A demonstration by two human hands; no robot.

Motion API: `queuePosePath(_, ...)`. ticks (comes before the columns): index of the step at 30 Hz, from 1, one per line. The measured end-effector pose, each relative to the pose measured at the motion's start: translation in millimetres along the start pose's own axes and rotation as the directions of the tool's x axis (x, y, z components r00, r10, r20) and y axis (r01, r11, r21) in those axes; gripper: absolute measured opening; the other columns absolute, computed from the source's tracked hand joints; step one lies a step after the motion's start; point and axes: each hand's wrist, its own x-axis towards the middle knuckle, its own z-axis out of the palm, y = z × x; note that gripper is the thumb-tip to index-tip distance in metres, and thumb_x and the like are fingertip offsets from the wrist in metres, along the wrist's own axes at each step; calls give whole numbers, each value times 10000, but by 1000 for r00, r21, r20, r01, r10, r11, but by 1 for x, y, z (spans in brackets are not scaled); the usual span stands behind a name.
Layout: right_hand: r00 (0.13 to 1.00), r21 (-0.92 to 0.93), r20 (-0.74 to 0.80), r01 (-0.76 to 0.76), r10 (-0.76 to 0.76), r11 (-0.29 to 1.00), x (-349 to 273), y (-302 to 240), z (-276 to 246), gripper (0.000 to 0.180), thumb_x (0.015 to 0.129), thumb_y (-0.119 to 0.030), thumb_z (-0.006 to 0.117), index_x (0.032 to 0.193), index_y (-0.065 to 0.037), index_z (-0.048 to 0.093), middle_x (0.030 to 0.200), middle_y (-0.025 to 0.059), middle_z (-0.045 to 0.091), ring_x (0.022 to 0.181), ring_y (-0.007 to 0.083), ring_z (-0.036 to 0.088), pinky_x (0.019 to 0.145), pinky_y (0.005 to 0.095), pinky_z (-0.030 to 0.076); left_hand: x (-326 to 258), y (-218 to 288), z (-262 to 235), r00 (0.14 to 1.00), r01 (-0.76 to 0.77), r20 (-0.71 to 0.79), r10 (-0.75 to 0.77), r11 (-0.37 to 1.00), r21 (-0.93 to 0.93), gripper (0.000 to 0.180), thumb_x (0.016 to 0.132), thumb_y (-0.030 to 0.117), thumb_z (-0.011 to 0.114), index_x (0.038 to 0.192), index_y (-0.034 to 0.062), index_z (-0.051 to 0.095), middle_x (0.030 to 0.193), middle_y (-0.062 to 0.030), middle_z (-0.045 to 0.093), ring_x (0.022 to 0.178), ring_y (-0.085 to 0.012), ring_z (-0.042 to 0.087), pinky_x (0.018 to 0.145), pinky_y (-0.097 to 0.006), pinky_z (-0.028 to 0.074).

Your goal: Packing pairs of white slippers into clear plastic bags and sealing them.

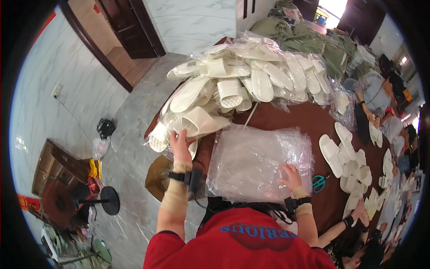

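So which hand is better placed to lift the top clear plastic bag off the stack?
The right hand, probably: it already rests on the near right corner of the stack of clear plastic bags. The left hand is off to the side, reaching into the pile of white slippers.

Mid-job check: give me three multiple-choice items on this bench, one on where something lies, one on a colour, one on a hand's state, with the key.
1. Where do the scissors lie?
A. right of the clear bag stack
B. on the floor
C. atop the slipper pile

2. What colour are the slippers?
A. black
B. white
C. red

3. What is the left hand doing?
A. hanging free
B. holding the scissors
C. gripping a slipper at the pile's edge

Key: 1 A, teal handles lie on the brown table beside the right hand; 2 B, all look white; 3 C, fingers close on one.
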Motion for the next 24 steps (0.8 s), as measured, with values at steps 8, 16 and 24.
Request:
queuePosePath(8,999,15,2,-48,48,999,-1,1,3,675,648,-197,762,1279,-167,523,1242,120,481,1147,340,455,956,415,413,-118,79,41,976,-39,210,49,998,-52,336,885,70,554,1211,19,490,1074,-71,613,945,-139,600,794,-285,476)
queuePosePath(16,982,-135,121,-126,143,983,0,-11,-7,621,709,-240,712,1286,-137,506,1277,133,474,1183,336,439,993,417,392,-166,63,62,915,74,400,-52,997,-40,468,879,33,546,1325,-14,412,1206,-108,566,1077,-187,564,911,-323,466)
queuePosePath(24,978,190,69,-208,198,960,-13,5,9,554,805,-237,622,1319,-92,472,1352,161,443,1232,340,427,1024,403,375,-169,13,39,707,97,642,-295,940,326,278,869,35,552,1143,-5,523,1080,-48,585,983,-117,534,869,-255,424)
